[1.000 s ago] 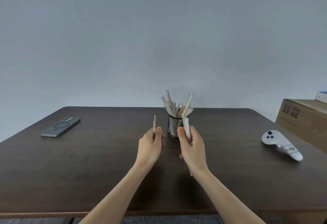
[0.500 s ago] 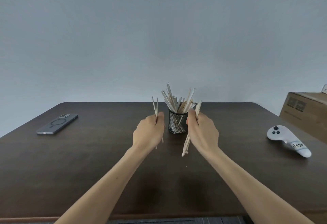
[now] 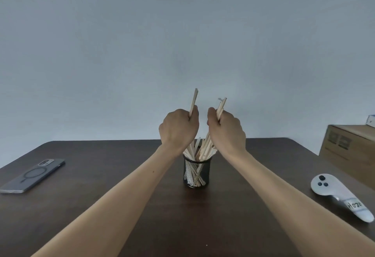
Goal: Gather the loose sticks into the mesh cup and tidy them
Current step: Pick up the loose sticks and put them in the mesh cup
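Note:
A black mesh cup [image 3: 196, 172] stands in the middle of the dark table, with several pale wooden sticks [image 3: 200, 149] leaning in it. Both my hands hover right above its mouth. My left hand [image 3: 178, 130] is fisted around a few sticks [image 3: 193, 102] that poke up past the thumb. My right hand [image 3: 226, 129] grips another small bundle of sticks [image 3: 221, 105], whose lower ends reach down toward the cup behind the hand. Whether those ends are inside the cup is hidden.
A phone [image 3: 33, 175] lies face down at the left of the dark table [image 3: 101, 175]. A white handheld controller [image 3: 341, 194] lies at the right. A cardboard box [image 3: 349, 145] stands beyond the table's right edge.
Both hands have risen from beside the cup to above its mouth, carrying their sticks upright. The camera has tilted, so the cup sits lower in view.

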`<action>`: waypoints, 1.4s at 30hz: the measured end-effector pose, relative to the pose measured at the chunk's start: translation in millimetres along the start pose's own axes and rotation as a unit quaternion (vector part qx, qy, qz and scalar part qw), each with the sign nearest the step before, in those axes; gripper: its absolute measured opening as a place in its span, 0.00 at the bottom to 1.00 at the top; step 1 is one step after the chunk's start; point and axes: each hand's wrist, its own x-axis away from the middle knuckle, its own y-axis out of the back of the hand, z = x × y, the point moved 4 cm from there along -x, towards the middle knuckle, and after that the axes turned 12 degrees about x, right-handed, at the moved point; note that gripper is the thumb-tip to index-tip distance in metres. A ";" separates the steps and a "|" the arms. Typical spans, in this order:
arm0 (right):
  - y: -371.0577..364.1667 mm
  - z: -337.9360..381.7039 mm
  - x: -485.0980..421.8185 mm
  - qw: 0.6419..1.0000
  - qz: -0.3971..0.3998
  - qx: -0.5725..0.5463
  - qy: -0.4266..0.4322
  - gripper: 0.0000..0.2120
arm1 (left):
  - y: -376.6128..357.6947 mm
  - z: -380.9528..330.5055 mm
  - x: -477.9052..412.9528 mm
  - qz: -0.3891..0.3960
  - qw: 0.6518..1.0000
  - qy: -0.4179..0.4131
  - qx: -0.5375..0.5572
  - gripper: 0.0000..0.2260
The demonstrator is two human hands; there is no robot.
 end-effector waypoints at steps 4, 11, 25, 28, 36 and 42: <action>-9.7 -1.9 -12.3 1.000 -0.001 0.022 0.020 0.24 | -17.4 4.8 -13.7 -0.006 0.999 -0.002 0.040 0.29; -20.3 -6.9 -19.7 0.996 0.009 0.080 0.038 0.23 | -30.0 16.8 -28.1 0.015 1.000 0.013 0.014 0.27; -31.8 -9.6 -23.1 0.987 0.051 0.144 0.050 0.22 | -29.8 30.6 -34.2 0.108 0.992 0.045 -0.054 0.15; -30.2 -11.0 -24.1 0.984 0.053 0.163 0.048 0.23 | -29.6 33.6 -33.7 0.133 0.986 0.057 -0.086 0.17; -33.0 -12.7 -30.2 0.985 0.069 0.155 0.026 0.26 | -11.4 31.1 -39.7 0.044 0.988 0.026 -0.143 0.23; -29.7 -11.6 -26.2 0.979 0.048 0.196 0.042 0.29 | -3.6 34.0 -35.0 0.010 0.992 0.015 -0.122 0.30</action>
